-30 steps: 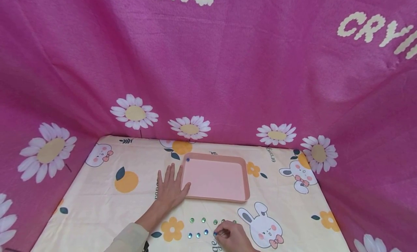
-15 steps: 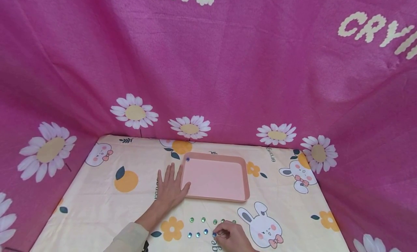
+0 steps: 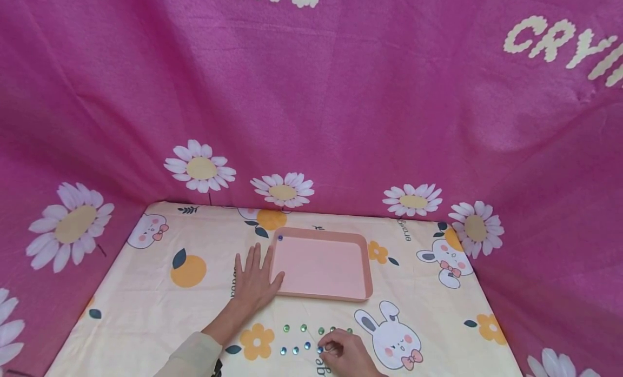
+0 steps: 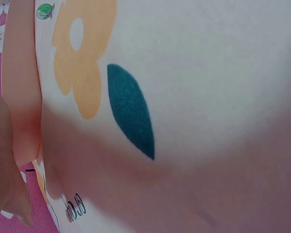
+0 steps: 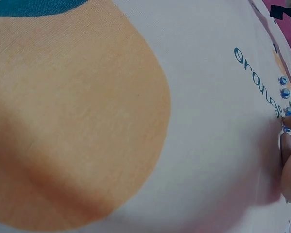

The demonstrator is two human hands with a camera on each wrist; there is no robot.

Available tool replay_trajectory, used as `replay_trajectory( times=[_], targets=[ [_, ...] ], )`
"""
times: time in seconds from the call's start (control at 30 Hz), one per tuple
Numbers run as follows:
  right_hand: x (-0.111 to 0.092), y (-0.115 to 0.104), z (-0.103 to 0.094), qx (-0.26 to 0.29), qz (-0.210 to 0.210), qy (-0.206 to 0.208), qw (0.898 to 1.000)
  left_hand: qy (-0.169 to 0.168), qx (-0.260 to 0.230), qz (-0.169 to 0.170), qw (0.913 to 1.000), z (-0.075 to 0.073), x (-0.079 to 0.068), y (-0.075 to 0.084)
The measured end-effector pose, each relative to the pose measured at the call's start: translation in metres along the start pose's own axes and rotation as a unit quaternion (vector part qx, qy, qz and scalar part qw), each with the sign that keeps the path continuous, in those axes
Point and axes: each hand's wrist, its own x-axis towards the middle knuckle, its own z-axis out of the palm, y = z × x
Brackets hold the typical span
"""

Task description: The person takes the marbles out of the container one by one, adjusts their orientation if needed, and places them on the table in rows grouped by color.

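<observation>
My left hand [image 3: 255,279] lies flat with fingers spread, at the left edge of a shallow pink tray [image 3: 367,269]; its thumb reaches over the tray's near-left corner. Inside the tray's far-left corner sits a dark blue marble [image 3: 280,238]. In front of the tray, my right hand [image 3: 349,355] pinches a blue glass marble [image 3: 319,350] between thumb and forefinger, low at the cloth. That marble ends a row with other blue marbles [image 3: 295,350] to its left. Behind runs a row of green marbles [image 3: 304,328], partly hidden by the right hand.
A cream tablecloth [image 3: 146,317] printed with rabbits, oranges and flowers covers the table. Magenta curtains [image 3: 340,123] with daisies enclose it at the back and both sides. The left wrist view shows a green marble [image 4: 45,10] beyond a printed flower.
</observation>
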Motion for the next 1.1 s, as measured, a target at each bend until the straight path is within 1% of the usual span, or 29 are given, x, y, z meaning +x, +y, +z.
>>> replay_trajectory(
  times=[0.1, 0.23, 0.33, 0.47, 0.67, 0.87, 1.0, 1.1],
  targets=[
    [0.000, 0.000, 0.000, 0.005, 0.007, 0.000, 1.000, -0.001, 0.001, 0.000, 1.0000, 0.000, 0.000, 0.000],
    [0.002, -0.002, -0.003, 0.016, 0.001, 0.009, 1.000, 0.004, -0.005, 0.002, 1.0000, 0.000, 0.000, 0.000],
    [0.006, -0.007, -0.006, 0.026, -0.030, 0.030, 0.999, 0.006, -0.010, 0.002, 0.9999, 0.000, 0.000, 0.000],
    [0.017, -0.016, -0.013, 0.034, -0.070, 0.058, 0.995, -0.001, -0.005, -0.002, 1.0000, 0.000, 0.001, 0.000],
    [0.042, -0.030, -0.028, 0.016, -0.111, 0.075, 0.991, -0.003, 0.001, -0.004, 1.0000, 0.001, 0.002, -0.001],
    [0.069, -0.044, -0.043, 0.003, -0.129, 0.094, 0.987, -0.001, 0.002, -0.002, 1.0000, 0.001, 0.001, 0.000],
    [0.088, -0.049, -0.048, 0.000, -0.143, 0.100, 0.985, -0.003, -0.001, -0.002, 1.0000, 0.000, 0.000, 0.001],
    [0.103, -0.054, -0.050, -0.007, -0.146, 0.101, 0.984, -0.002, 0.006, -0.003, 1.0000, 0.000, 0.000, 0.001]
  ],
)
